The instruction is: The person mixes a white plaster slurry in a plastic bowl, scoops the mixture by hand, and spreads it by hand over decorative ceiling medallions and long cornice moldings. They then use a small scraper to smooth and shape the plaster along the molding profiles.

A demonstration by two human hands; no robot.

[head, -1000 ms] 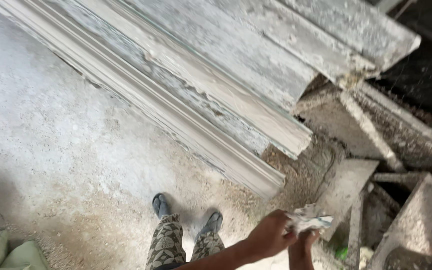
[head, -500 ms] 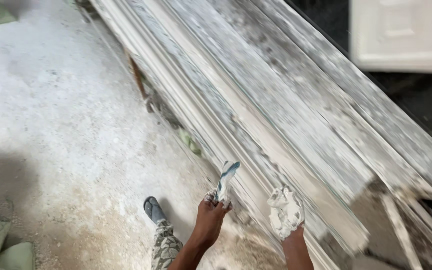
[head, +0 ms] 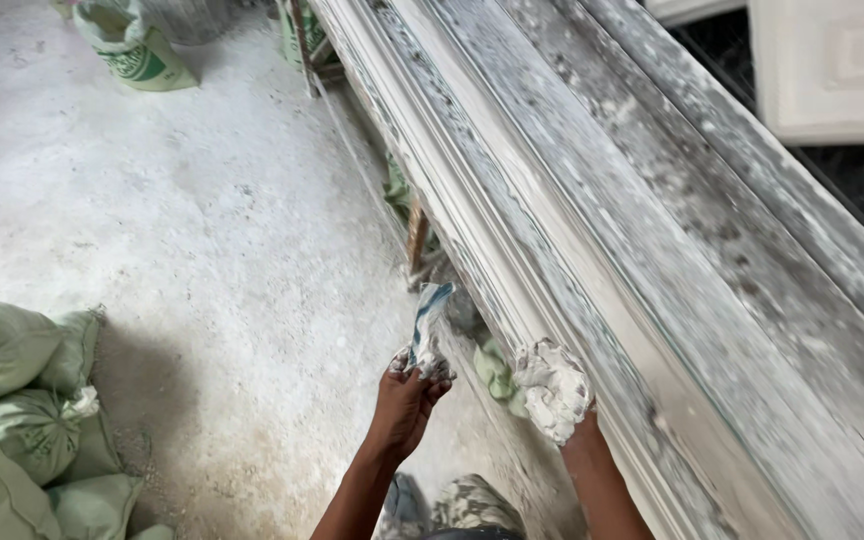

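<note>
A: Quick status, what's in the hands rn?

B: Left hand [head: 407, 395] is gripping a scraper [head: 430, 330], fingers curled tight round the handle, blade pointing up and caked w/ white stuff. Right hand [head: 557, 395] is holding a lump of plaster [head: 552, 385], fingers wrapped mostly round it, so can't tell how tightly they're closing.

A: Where's that vs the work?

B: Lump is sitting right against the near edge of the long moulding [head: 592, 260], which is running diagonally across the desk [head: 812, 300]. Scraper is hovering just beside that edge, not touching it afaict.

A: How far along, you think?

B: Judging only by looks: the moulding is already carrying a rough white coat along most of its length, patchy and speckled w/ darker streaks showing thru. So a first layer is probably on, but smoothing and filling are looking unfinished, esp. on the grooves near the hands. The lump is still full-size, so prob. plenty of spreading left.

A: Anything else around?

B: Green sacks [head: 22, 400] are piling up at the left on the dusty floor [head: 212, 230], another sack [head: 137, 45] is standing further off. A white panel [head: 832, 65] is lying at top right.
</note>
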